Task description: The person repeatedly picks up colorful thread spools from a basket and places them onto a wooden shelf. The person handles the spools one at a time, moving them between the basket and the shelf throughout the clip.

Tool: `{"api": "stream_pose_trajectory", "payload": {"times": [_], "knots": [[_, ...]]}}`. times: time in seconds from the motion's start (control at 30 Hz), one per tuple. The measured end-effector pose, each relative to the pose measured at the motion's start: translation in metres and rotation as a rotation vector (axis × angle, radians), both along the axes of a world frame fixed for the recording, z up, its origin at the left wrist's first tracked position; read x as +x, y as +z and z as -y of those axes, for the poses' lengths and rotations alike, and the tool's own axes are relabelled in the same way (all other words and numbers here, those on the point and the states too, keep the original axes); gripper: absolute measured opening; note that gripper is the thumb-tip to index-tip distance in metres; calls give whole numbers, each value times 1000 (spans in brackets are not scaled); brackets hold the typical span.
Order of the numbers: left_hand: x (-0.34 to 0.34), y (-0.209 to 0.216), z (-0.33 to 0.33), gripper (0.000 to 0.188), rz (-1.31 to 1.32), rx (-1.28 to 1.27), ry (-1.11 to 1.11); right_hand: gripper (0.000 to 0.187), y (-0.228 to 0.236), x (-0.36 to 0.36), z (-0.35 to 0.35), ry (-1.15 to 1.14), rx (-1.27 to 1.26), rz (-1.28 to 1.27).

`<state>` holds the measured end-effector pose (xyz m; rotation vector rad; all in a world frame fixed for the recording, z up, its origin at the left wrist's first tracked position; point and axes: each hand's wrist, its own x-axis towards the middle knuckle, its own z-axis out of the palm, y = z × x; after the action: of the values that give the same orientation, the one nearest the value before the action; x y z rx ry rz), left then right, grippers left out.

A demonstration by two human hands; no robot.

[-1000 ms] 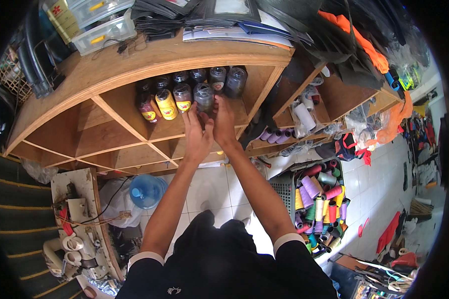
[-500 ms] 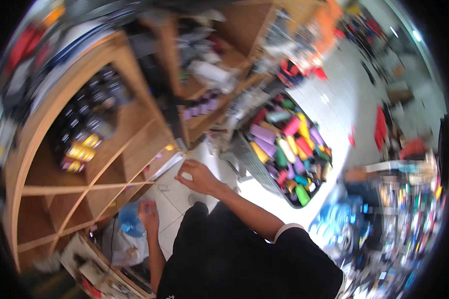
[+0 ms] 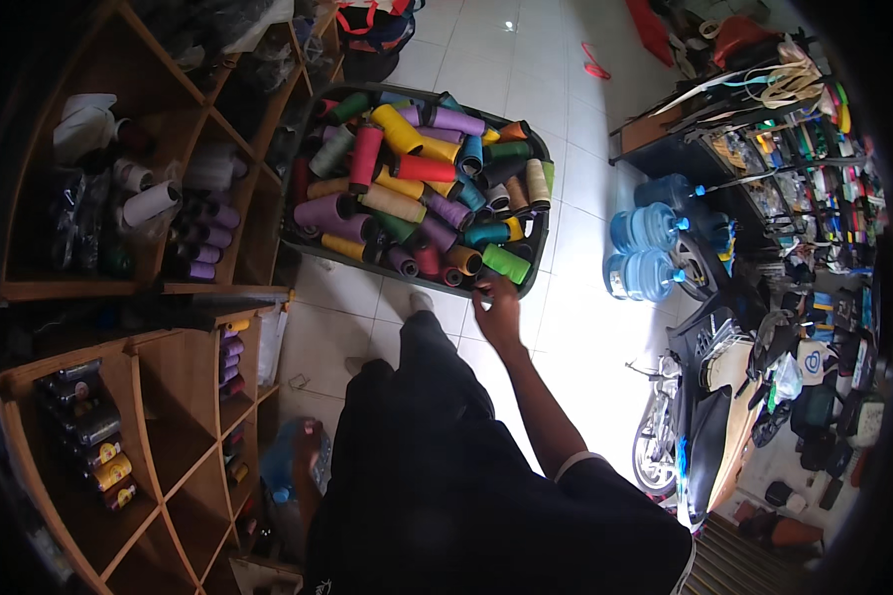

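A large dark plastic crate point(image 3: 313, 245) full of thread cones stands on the floor ahead of me. The cones are purple, red, yellow, green, blue and other colours, heaped up to the rim. My right hand point(image 3: 499, 312) is at the crate's near right corner, its fingers curled over the rim beside a bright green thread cone point(image 3: 506, 263). No cone shows lifted in it. My left hand point(image 3: 310, 446) hangs low at my left side in shadow, near a blue water bottle point(image 3: 280, 461). Its fingers are too dark to make out.
Wooden shelves point(image 3: 174, 362) with thread cones and bagged goods line the left. Several blue water jugs point(image 3: 650, 233) stand at the right, with a small bicycle point(image 3: 657, 436) nearer me. Racks of coloured goods point(image 3: 814, 169) lie beyond. A red strap point(image 3: 595, 64) lies on the tiles.
My view has swung right, bringing the crate in front of me. My right hand has moved from near the shelf to the crate's rim. My left hand stays low at my side.
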<state>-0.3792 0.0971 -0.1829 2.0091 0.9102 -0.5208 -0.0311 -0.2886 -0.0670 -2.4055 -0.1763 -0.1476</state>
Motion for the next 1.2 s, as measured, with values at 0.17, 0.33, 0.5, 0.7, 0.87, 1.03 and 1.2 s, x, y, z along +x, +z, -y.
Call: {"api": "stream_pose_trajectory", "payload": {"times": [0.17,0.33,0.5,0.7,0.87,1.03,1.2], "knots": [[126,46,3,30,405,63,-191,21,27,46,7,43,104,-177],[228,112,66,24,356,-38,-65,28,32,78,-45,346,88,-67],[289,133,116,19,449,-28,-56,38,18,87,-72,347,-39,-66],[336,126,144,15,564,155,-144,31,-1,97,-54,337,56,-122],[375,148,164,18,609,428,-330,31,18,97,-28,342,201,-121],[396,141,157,33,269,593,-727,26,36,81,25,36,428,-83],[409,136,156,29,303,747,-905,16,18,101,97,-237,618,-303]]}}
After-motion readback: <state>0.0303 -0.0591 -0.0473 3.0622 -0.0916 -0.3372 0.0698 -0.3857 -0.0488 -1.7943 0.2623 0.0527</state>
